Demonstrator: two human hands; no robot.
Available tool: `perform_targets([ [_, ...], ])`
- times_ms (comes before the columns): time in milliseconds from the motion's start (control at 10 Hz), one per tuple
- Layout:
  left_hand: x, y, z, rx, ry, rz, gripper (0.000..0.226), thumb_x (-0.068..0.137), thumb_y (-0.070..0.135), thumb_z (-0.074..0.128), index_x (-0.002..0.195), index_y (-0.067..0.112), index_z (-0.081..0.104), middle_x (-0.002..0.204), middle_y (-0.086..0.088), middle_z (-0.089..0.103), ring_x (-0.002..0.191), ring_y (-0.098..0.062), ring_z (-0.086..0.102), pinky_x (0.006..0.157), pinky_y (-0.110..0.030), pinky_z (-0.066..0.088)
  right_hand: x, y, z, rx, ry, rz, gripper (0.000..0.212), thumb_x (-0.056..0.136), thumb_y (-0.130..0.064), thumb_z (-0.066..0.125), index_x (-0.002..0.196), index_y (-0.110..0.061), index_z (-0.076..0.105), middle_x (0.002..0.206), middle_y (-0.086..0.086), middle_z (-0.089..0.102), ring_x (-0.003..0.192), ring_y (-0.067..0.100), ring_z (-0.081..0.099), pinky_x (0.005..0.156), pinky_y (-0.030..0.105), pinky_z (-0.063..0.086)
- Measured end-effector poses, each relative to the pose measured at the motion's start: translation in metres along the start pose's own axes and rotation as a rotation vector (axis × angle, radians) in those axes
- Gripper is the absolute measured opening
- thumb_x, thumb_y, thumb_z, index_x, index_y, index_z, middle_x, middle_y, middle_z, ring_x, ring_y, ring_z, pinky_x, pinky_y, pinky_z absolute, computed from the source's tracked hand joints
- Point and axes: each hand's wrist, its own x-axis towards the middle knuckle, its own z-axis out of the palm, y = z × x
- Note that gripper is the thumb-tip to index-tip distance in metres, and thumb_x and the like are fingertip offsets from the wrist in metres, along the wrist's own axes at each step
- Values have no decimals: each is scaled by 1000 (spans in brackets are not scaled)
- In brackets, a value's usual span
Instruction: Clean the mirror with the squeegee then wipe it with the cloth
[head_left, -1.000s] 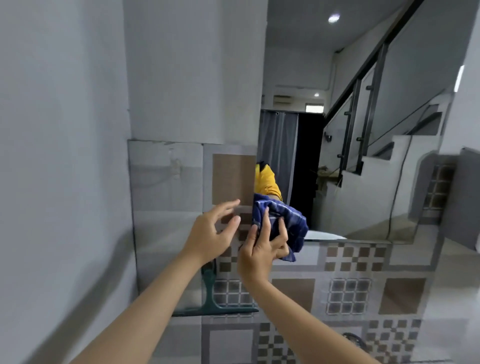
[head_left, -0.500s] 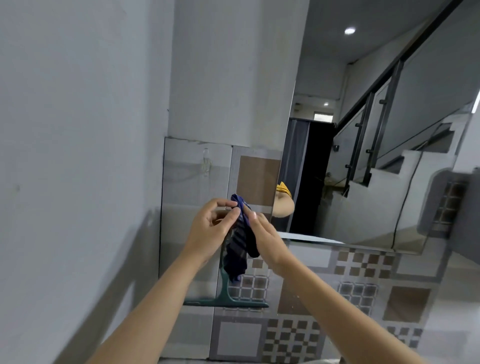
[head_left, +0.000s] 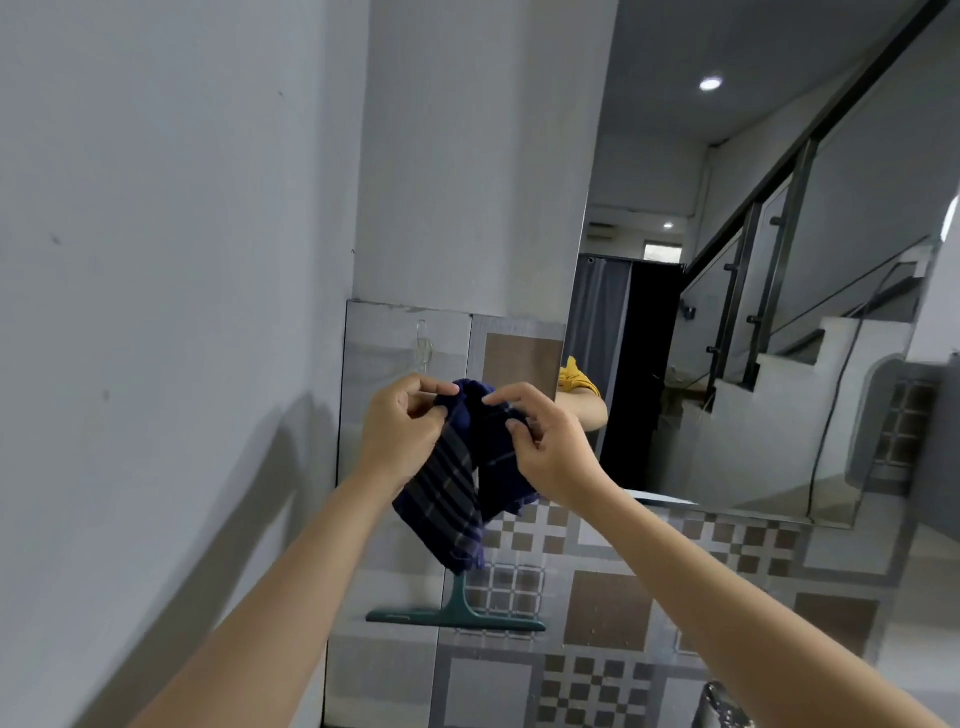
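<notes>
1. Plain grey plastered wall (head_left: 156, 260) on the left, running into a narrow corner; no marks on it beyond a few small scuffs.
2. Large frameless rectangular mirror (head_left: 779, 364) on the right-hand wall, reflecting a staircase with a dark railing, a ceiling light and a yellow sleeve. Too oblique to judge streaks or wet patches on the glass, so no telling from the surface itself whether the squeegee pass is finished.
3. Band of grey and brown patterned wall tiles (head_left: 613, 613) under and beside the mirror.
4. Dark blue checked cloth (head_left: 457, 488), held up in front of the corner, just left of the mirror's edge and not touching the glass. Hanging in loose folds, being opened out or refolded.
5. Left hand (head_left: 400, 431): thumb and forefinger pinched shut on the cloth's top edge, other fingers curled in.
6. Right hand (head_left: 550, 447): fingers half bent, gripping the opposite fold, forefinger stretched out over the top.
7. Green plastic squeegee (head_left: 457, 618), low against the tiles, blade level, handle rising behind the cloth; in neither hand. Support hidden.
8. Judged from this: squeegee step likely over, tool put aside; wiping with the cloth not yet begun, with the whole mirror left to cover.
9. Small clear wall hook (head_left: 423, 343) above the hands, apparently empty.
10. No brand, label or legible writing anywhere on cloth, squeegee, mirror or tiles.
</notes>
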Motion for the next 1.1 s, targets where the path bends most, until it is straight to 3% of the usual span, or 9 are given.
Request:
perform_targets([
  [100,9,13,-10,101,72,76,25,85,0,56,89,20,70,88,4,71,83,-14,65,73,-22,52,23,-10,-3,-220,-29,-73,48,90,5,42,119,-26,64,100,-3,63,89,15,60,74,27,53],
  [200,22,25,-20,292,86,185,18,83,10,65,98,17,71,93,8,67,87,-8,61,76,-14,45,52,-24,-3,-339,-8,-112,41,93,-9,44,126,-27,61,104,4,66,93,21,60,79,38,53],
  [300,43,31,-27,428,131,234,28,81,11,67,109,15,67,100,5,66,93,-11,59,82,-22,44,81,-35,-1,-491,-3,-191,37,93,-38,53,129,-32,57,105,2,64,92,21,61,72,35,51],
  [400,69,33,-31,492,155,247,32,82,9,65,114,15,65,113,-3,66,103,-19,61,88,-35,51,108,-39,2,-551,7,-182,43,90,-49,56,131,-37,54,105,2,62,93,22,61,70,32,48],
  [500,90,29,-32,558,146,237,34,82,3,63,116,11,64,115,-8,66,101,-20,63,86,-35,52,127,-33,6,-554,-26,-141,44,87,-50,58,129,-38,52,113,-2,66,101,21,61,75,36,52],
  [600,94,13,-30,556,120,256,34,82,-5,59,113,9,66,111,-8,69,94,-14,62,79,-15,47,131,-18,16,-478,-72,-79,40,87,-47,61,125,-38,54,114,-6,68,102,20,61,77,37,54],
  [800,82,-11,-21,451,228,247,25,86,5,61,110,7,67,104,-13,66,84,-13,53,76,-19,38,104,5,42,-117,37,50,32,90,-39,61,121,-29,59,109,-3,70,98,19,63,81,41,55],
  [900,70,-12,-16,456,256,252,27,88,3,57,114,5,64,103,-14,62,84,-12,49,74,-10,32,90,5,54,-23,89,86,33,93,-38,56,123,-27,58,109,-1,69,97,18,64,81,41,56],
  [1100,31,-28,-17,511,272,227,47,89,5,55,135,14,49,127,-19,45,111,-26,46,97,-26,36,56,6,50,-167,78,162,49,97,-36,50,144,-35,37,122,8,44,103,24,54,83,39,54],
])
